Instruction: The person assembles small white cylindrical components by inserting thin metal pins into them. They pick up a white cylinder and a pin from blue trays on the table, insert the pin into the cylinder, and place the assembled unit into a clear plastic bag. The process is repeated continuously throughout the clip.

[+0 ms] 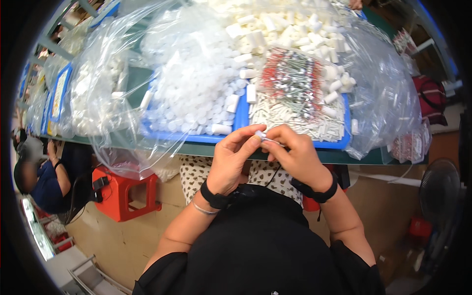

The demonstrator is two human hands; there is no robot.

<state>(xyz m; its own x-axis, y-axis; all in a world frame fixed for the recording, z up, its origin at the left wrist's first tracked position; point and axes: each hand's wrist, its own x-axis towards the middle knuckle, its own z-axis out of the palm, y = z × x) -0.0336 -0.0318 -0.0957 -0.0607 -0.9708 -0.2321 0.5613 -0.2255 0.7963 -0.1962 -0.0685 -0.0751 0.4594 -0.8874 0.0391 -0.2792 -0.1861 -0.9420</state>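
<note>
My left hand (233,156) pinches a small whitish plastic piece (260,134) between thumb and fingertips. Meeting it fingertip to fingertip, my right hand (298,156) grips a thin rod-like part (273,142) that runs up to that piece. Whether the two parts are joined cannot be made out. Both hands are just in front of the table's near edge. Beyond my right hand lie small white tubes (324,127) in a blue tray, with a clear box of metal pins with red parts (290,81) above them.
Translucent round caps (191,98) fill a blue tray (206,138) to the left. White cylinders (275,24) are heaped at the back. Clear plastic bags (381,93) flank the trays. A red stool (123,196), another person (51,177) and a fan (439,184) are around the table.
</note>
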